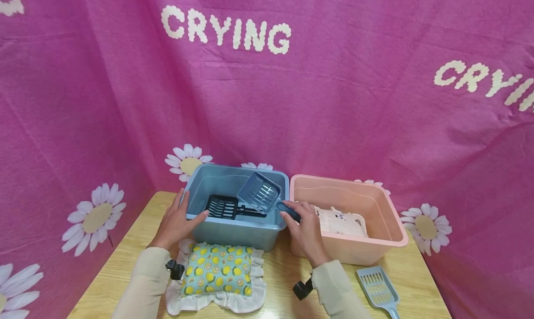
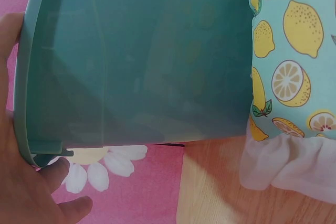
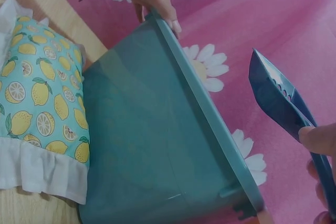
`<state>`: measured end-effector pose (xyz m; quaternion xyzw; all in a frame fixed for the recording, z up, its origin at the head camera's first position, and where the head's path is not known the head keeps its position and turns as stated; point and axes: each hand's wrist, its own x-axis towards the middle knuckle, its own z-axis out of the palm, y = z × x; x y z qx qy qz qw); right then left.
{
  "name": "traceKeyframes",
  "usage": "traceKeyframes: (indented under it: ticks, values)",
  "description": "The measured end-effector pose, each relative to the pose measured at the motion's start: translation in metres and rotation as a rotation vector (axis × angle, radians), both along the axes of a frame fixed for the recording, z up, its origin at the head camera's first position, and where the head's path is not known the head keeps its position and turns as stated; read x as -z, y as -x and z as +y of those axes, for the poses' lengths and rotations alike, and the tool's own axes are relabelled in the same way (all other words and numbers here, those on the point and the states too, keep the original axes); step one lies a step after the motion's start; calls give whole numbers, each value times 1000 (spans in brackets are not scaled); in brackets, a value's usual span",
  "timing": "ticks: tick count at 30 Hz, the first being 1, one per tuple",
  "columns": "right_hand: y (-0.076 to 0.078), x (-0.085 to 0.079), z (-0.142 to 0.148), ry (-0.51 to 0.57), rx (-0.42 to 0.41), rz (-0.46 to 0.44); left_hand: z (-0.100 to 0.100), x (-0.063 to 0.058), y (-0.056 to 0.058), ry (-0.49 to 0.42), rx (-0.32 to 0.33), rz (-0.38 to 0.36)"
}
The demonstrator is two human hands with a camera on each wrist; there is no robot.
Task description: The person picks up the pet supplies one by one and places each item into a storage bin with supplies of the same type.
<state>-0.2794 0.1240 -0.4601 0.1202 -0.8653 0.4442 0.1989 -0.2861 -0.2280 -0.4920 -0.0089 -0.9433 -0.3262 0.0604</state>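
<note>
My left hand [image 1: 177,221] holds the front left corner of the blue litter box [image 1: 238,233], its thumb over the front rim and its fingers outside the left side. My right hand [image 1: 306,228] grips the handle of a dark blue litter scoop [image 1: 260,191], raised above the box's right part. In the right wrist view, the scoop [image 3: 278,93] appears edge-on, beyond the box's rim. Inside the box lies a black litter scoop [image 1: 223,207], its handle partly under the raised one.
A lemon-print pillow [image 1: 217,270] with white ruffles lies before the blue box. A pink litter box [image 1: 346,249] stands at its right, with a cream cloth item [image 1: 340,222] inside. A grey-blue scoop [image 1: 377,286] lies front right. Pink fabric [image 1: 292,101] hangs behind.
</note>
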Motion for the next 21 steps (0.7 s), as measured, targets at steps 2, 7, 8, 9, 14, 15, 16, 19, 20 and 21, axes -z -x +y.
traceKeyframes:
  ticks: [2, 7, 8, 9, 14, 15, 16, 19, 20, 21]
  values:
    - [1, 0, -1, 3, -3, -4, 0, 0, 0, 1, -1, -4]
    - [6, 2, -3, -13, -7, -5, 0, 0, 1, 3, -6, -13]
    - [7, 2, -4, -14, -10, -5, 0, 0, 1, 2, -8, -13]
    - [8, 2, -4, -17, -13, -7, 1, 0, 1, 4, -8, -12]
    - [13, 2, -5, -28, -34, 10, 1, -1, 1, 8, -11, -10]
    - [14, 2, -6, -31, -36, 16, 1, -1, 1, 9, -11, -10]
    - [15, 2, -6, -35, -38, 22, 1, -2, 1, 8, -13, -11]
    - [18, 1, -9, -41, -38, 40, 1, -2, 0, 5, -14, -12]
    - [19, 1, -10, -43, -39, 44, 1, -2, 0, 3, -14, -14]
    - [20, 1, -11, -44, -40, 47, 1, -2, -1, 3, -14, -17]
